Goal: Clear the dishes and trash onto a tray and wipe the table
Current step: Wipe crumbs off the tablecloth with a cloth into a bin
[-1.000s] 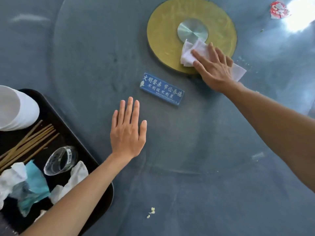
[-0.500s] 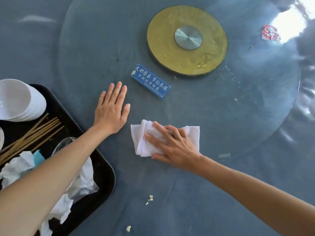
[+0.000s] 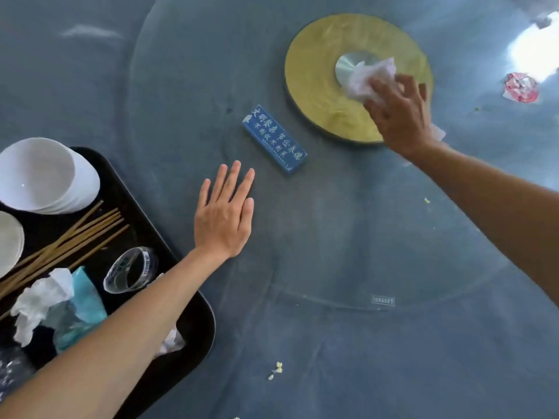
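Head view. Right hand point(image 3: 399, 116) at 1 o'clock, grip curled on a white cloth point(image 3: 370, 78), pressing it onto the gold disc point(image 3: 317, 86) beside the silver hub point(image 3: 348, 66). Left hand point(image 3: 223, 220) at centre, grip wide, fingers straight, flat on the table point(image 3: 348, 237). Blue sign point(image 3: 274, 141) between both hands, touching neither. Black tray point(image 3: 193, 322) at 8 o'clock, carrying white bowls point(image 3: 45, 176), chopsticks point(image 3: 75, 237), a clear cup point(image 3: 130, 270), tissue point(image 3: 39, 297) and a teal wrapper point(image 3: 86, 300). Red lid point(image 3: 521, 87) at 2 o'clock. Crumbs point(image 3: 276, 368) at 6 o'clock.
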Available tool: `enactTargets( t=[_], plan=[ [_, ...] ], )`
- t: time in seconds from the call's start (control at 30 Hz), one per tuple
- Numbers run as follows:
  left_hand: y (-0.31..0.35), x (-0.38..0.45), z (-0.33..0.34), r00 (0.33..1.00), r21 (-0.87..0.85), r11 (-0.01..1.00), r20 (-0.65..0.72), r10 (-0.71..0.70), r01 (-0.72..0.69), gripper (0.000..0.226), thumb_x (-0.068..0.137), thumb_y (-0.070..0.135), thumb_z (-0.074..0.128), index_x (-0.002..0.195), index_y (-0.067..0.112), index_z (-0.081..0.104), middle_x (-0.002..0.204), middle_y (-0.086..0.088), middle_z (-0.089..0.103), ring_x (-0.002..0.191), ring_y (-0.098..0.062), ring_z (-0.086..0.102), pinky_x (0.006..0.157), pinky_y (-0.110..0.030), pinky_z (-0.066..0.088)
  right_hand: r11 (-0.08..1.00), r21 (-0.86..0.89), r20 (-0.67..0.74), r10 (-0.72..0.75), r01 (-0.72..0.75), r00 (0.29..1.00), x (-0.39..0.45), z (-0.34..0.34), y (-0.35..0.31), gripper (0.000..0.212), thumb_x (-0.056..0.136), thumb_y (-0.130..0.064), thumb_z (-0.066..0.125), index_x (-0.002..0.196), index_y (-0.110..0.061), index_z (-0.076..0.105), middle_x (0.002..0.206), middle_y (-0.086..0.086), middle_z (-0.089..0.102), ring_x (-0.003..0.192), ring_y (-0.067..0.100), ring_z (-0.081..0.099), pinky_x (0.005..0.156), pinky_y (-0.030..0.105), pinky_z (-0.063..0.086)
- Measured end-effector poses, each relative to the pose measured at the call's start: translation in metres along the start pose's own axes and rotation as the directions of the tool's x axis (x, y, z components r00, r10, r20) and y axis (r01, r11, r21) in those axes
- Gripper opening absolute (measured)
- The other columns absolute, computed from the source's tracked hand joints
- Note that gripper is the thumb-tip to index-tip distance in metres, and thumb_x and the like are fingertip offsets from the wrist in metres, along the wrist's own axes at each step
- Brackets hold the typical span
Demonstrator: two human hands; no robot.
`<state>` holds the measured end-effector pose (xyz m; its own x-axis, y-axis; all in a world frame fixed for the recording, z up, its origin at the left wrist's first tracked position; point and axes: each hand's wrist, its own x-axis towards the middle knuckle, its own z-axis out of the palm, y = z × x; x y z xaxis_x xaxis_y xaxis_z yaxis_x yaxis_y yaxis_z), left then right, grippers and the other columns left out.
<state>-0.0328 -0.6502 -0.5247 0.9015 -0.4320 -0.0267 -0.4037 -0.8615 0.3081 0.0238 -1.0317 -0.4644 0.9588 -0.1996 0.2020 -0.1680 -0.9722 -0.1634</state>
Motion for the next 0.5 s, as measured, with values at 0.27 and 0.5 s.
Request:
enactTargets(
  t=[0.27,0.5],
  plan=[
    [-0.052,0.042,-0.019,0.998,-0.008,0.998,0.011,0.061,-0.061,0.054,0.105,0.031,0.031,0.159,0.03,0.034,0.169,0.001,0.025,0.157,-0.022,0.017,0.126,-0.047,0.011,0.983,0.105,0.101,-0.163,0.152,0.982,-0.043,0.029,-0.02,0.044,0.108,-0.048,0.044,0.142,-0.028,0.064,0.158,0.022,0.041,0.12,0.054,0.046,0.107,0.05,0.034],
    [-0.057,0.064,-0.034,0.998,0.007,0.998,0.007,-0.069,0.068,0.052,0.108,0.021,0.034,0.159,0.017,0.032,0.169,-0.012,0.022,0.157,-0.036,0.014,0.124,-0.056,0.015,0.723,0.478,0.186,-0.638,0.498,0.748,-0.208,0.007,-0.14,0.03,0.088,-0.019,0.083,0.118,-0.021,0.08,0.133,0.02,0.067,0.087,0.041,0.065,0.072,0.046,0.056]
  ],
)
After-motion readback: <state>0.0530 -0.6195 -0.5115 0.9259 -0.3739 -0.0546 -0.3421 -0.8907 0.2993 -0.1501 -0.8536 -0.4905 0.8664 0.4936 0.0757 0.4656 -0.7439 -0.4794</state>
